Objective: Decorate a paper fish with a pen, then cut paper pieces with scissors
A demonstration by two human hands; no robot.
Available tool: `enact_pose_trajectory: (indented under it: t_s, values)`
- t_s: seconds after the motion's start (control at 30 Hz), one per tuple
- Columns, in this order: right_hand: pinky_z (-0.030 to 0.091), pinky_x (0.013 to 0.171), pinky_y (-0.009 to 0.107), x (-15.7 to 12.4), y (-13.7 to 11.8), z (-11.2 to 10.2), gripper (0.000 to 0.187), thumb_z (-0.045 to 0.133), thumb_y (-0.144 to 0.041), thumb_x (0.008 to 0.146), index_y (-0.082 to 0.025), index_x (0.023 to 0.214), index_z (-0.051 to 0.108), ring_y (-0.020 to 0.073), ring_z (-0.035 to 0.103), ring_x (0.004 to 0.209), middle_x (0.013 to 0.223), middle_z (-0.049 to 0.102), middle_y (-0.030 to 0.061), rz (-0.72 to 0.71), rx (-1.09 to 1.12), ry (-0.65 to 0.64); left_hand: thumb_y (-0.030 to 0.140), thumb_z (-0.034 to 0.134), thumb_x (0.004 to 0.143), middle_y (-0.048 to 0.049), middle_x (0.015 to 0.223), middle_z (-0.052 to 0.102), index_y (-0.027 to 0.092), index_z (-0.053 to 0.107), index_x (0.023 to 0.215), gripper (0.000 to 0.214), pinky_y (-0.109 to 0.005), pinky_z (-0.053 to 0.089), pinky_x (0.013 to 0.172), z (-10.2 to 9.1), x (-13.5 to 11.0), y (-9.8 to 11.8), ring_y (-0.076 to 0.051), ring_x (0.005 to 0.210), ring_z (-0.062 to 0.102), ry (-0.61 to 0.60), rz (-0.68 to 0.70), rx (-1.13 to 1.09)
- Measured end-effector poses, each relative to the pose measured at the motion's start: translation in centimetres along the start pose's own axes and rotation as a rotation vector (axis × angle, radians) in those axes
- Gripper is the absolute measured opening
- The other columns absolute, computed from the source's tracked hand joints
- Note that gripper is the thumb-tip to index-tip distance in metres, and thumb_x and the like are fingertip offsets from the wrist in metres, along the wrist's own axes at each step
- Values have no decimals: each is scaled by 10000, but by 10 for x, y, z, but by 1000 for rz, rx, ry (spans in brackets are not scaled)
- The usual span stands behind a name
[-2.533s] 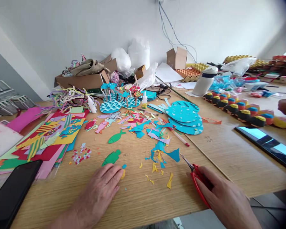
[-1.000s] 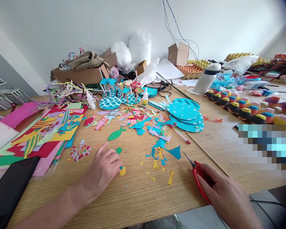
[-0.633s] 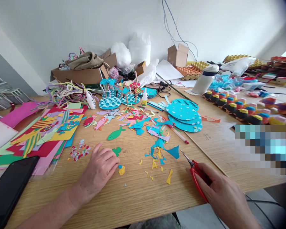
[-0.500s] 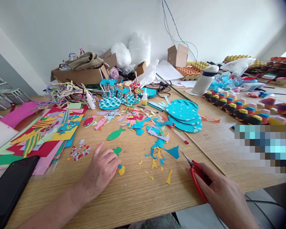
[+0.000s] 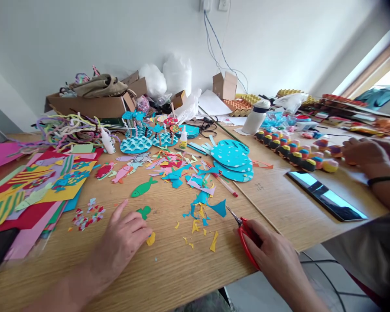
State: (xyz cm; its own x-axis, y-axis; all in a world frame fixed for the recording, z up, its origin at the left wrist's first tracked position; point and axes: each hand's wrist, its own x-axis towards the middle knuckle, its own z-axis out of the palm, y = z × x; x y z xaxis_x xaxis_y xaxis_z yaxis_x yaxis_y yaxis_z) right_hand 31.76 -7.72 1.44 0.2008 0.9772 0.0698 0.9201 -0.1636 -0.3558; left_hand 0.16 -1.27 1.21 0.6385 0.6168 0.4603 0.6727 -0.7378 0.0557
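Note:
My left hand (image 5: 123, 242) rests palm down on the table, index finger stretched out and the other fingers loosely bent. Its fingertips touch or nearly touch a small yellow paper cutout (image 5: 151, 239), and a bit of blue paper is mostly hidden there. Just beyond lie a small green cutout (image 5: 144, 212) and a green paper fish (image 5: 143, 188). My right hand (image 5: 273, 255) is closed round red-handled scissors (image 5: 247, 242) at the table's front edge. Their blades look closed and point toward a blue paper scrap (image 5: 218, 208).
Colored sheets with paper fish (image 5: 35, 186) lie left. Blue discs (image 5: 230, 156), a wooden stick (image 5: 256, 206) and a white bottle (image 5: 256, 117) stand or lie beyond the scissors. A phone (image 5: 325, 195) and another person's hands (image 5: 365, 151) are at right, by painted egg-carton strips (image 5: 295, 151).
The view has turned to the right, bringing another person's hands and arm into sight. My left fingertips have shifted slightly toward the yellow cutout, covering more of the blue bit. The scissors stay in my right hand.

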Motion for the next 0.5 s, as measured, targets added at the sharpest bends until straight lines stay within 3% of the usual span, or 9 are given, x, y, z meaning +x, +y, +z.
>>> enact_pose_trajectory:
  t_s: [0.23, 0.37, 0.43, 0.5]
  values:
    - [360, 476, 220, 1, 0, -5, 141, 446, -296, 742, -207, 692, 543, 145, 530, 510, 559, 591, -13, 9, 148, 4, 151, 354, 871, 41, 620, 575, 222, 580, 664, 315, -455, 269, 987, -4, 12, 4, -147, 649, 538, 26, 56, 17]
    - [361, 496, 222, 5, -14, -10, 101, 461, -241, 724, -196, 731, 551, 138, 518, 536, 601, 595, -10, -54, 248, -57, 114, 371, 858, 27, 679, 592, 222, 602, 736, 283, -458, 273, 978, 2, 25, 18, -158, 706, 533, 17, 62, -80]
    - [359, 506, 223, 10, -22, -11, 100, 461, -221, 731, -194, 750, 555, 137, 521, 553, 633, 608, -5, -93, 277, -69, 98, 406, 841, 25, 698, 597, 226, 610, 772, 251, -458, 273, 970, 7, 38, 29, -166, 734, 535, -14, 76, -108]
    - [358, 516, 226, 15, -27, -12, 98, 476, -206, 724, -189, 773, 559, 139, 526, 569, 656, 618, -1, -95, 271, -61, 68, 468, 802, 6, 742, 610, 208, 614, 783, 203, -455, 288, 960, 11, 56, 43, -178, 763, 542, -142, 87, -102]
